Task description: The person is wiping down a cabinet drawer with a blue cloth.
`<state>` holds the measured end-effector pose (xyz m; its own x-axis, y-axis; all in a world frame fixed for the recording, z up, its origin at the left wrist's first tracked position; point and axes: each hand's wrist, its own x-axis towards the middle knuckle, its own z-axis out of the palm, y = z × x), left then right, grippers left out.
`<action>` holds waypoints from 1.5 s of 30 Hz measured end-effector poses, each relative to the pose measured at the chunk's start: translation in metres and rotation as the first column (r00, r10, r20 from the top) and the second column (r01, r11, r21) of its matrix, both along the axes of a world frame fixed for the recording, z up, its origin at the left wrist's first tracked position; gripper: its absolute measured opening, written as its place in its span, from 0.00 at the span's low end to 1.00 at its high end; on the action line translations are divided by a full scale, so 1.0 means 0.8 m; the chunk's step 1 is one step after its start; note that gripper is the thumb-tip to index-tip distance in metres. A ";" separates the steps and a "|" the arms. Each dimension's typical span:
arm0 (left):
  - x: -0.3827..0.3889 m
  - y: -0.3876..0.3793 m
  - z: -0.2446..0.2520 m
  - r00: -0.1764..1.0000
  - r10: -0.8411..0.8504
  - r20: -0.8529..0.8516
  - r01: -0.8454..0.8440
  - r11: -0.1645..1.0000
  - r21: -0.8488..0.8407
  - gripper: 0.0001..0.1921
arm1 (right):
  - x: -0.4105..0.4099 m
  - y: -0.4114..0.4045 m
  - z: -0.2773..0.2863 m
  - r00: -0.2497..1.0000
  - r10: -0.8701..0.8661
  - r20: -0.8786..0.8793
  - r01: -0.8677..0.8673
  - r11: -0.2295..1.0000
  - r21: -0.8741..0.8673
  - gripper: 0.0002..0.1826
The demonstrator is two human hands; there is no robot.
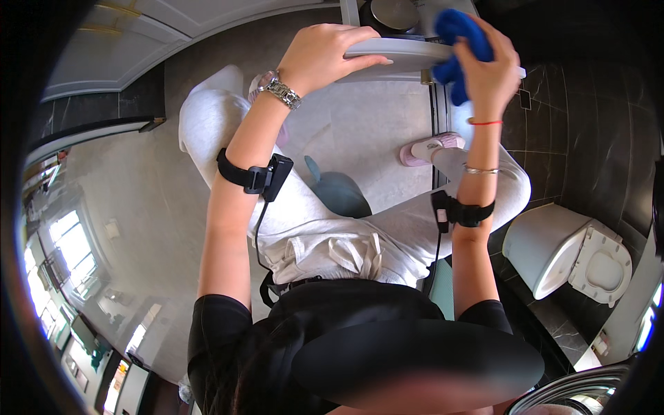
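Observation:
My left hand [321, 54] grips the top edge of a white panel [402, 47], perhaps a door or a drawer front. Its thumb lies on the near face and the fingers reach over the far side. Bunched in my right hand [490, 70] is a blue cloth [461, 39], slightly blurred, at the right part of the same panel. Some of the cloth hangs down over the near face. A small brass-coloured fitting [426, 77] shows beside it. What the cloth touches behind the edge is hidden.
Beyond the panel is a round metallic-topped object [394, 14]. A grey-green seat [340, 192] shows between my legs. A dark door track [438, 119] crosses the floor near my pink shoe [430, 148]. At right stands a white toilet [550, 249]; white cabinet doors [129, 46] are at upper left.

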<state>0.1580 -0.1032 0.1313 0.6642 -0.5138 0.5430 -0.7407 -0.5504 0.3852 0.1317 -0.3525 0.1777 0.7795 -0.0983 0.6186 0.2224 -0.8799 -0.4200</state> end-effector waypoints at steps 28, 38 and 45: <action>-0.012 0.008 0.044 1.000 -0.001 0.030 -0.001 0.997 0.073 0.43 | -0.001 0.051 0.010 0.981 0.131 -0.146 -0.129 0.991 0.023 0.19; -0.014 0.010 0.017 0.976 -0.004 0.218 -0.025 0.991 0.130 0.29 | -0.002 0.000 -0.001 0.961 -0.276 -0.023 0.261 0.929 -0.262 0.18; -0.013 0.008 0.025 0.985 -0.026 0.170 0.030 0.999 -0.017 0.39 | -0.010 0.149 0.016 0.996 0.007 -0.091 -0.023 0.984 -0.175 0.18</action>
<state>0.1474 -0.0965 0.1516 0.5469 -0.5191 0.6569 -0.8113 -0.5222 0.2628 0.1236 -0.2332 0.1905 0.8332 0.0179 0.5527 0.2043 -0.9387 -0.2776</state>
